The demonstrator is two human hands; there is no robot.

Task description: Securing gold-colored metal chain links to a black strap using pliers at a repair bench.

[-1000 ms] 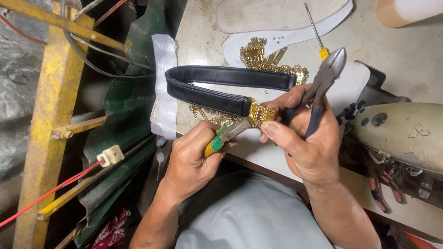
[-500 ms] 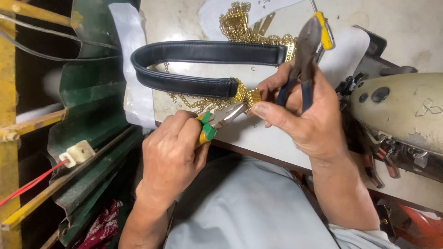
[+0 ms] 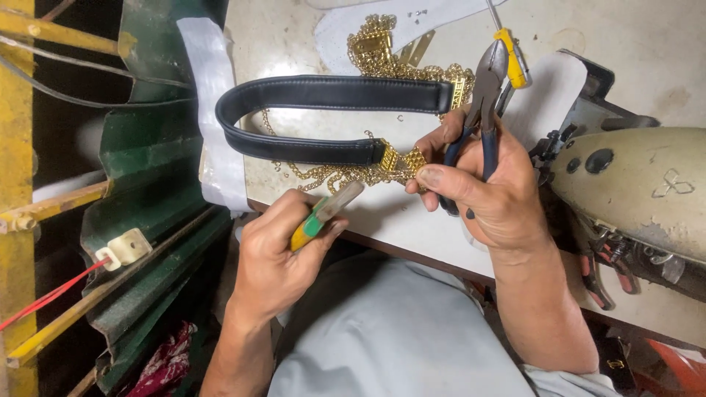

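While right hand [image 3: 493, 198] grips pliers [image 3: 482, 95] (gold chain [image 3: 408, 160] pinched), left hand [image 3: 283, 254] clenches green-yellow tool [image 3: 323, 213]

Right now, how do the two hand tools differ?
The left hand grips a tool with yellow-green handles, its tip off the chain. The pliers in the right hand have dark blue handles and point up, away from the chain. Both are held, neither touching the strap.
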